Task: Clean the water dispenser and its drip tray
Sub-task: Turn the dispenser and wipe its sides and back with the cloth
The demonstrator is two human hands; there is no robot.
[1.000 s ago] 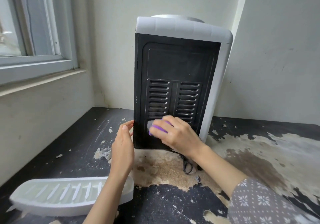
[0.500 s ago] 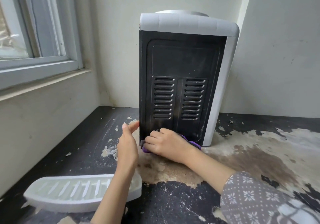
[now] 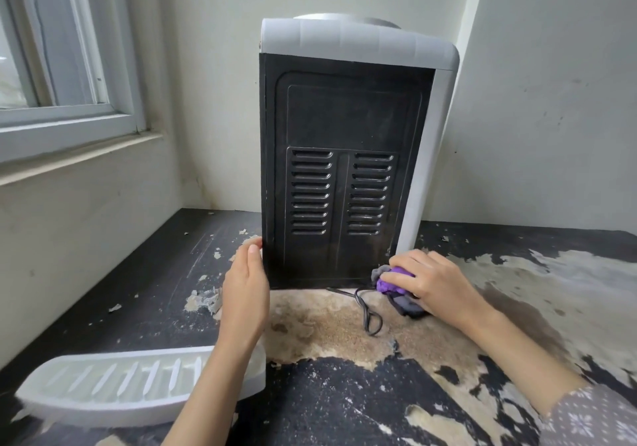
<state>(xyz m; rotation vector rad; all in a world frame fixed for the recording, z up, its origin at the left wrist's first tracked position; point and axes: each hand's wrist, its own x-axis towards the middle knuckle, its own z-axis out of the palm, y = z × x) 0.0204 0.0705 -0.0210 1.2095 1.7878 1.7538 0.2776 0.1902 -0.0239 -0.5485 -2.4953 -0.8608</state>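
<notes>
Dispenser (image 3: 344, 176), one tray (image 3: 113, 390), perhaps one cloth (image 3: 393, 282)

The water dispenser (image 3: 348, 176) stands upright toward the back of the desk (image 3: 344, 407), its black rear panel facing forward; a narrow gap separates it from the back wall (image 3: 537, 100), and open desk runs along the left edge up to the window wall; the drip tray (image 3: 113, 390) blocks the front-left corner; a looped black cord (image 3: 367, 311) lies just in front of the dispenser's base; the left hand (image 3: 245, 294) occupies the base's left corner, the right hand (image 3: 432, 283) with a purple cloth (image 3: 393, 282) the right corner; the right side of the desk lies open.
</notes>
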